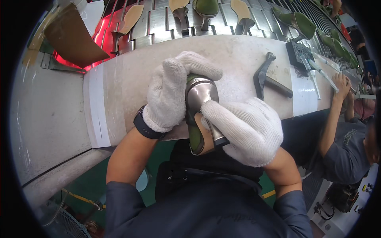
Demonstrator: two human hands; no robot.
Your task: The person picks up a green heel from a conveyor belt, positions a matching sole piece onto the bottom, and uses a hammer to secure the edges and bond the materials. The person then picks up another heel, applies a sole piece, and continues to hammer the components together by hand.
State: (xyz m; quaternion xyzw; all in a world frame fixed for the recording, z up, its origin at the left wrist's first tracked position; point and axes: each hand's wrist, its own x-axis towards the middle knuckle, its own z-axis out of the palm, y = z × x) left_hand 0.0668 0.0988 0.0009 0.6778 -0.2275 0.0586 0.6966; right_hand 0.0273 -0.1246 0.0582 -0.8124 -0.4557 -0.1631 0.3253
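Observation:
Both my hands wear white knitted gloves. Between them, over the near edge of the workbench, is a green high-heeled shoe (195, 137) with a tan sole and a shiny silver-grey heel (200, 94). My left hand (166, 95) is wrapped round the shoe's far left side, its fingers bent over the top. From the right, my right hand (252, 129) presses its fingers against the heel, covering part of it. The right fingertips are partly hidden under the glove. A hammer (260, 77) with a dark head and handle lies on the bench to the right of the shoe.
Beyond the bench (123, 89) runs a slatted metal conveyor (158, 22) carrying several heeled shoes and tan-soled pieces. A brown board (75, 37) stands at the far left by a red glow. Syringe-like tubes (323, 75) lie beside a dark block (295, 55), near a co-worker's hands (342, 85).

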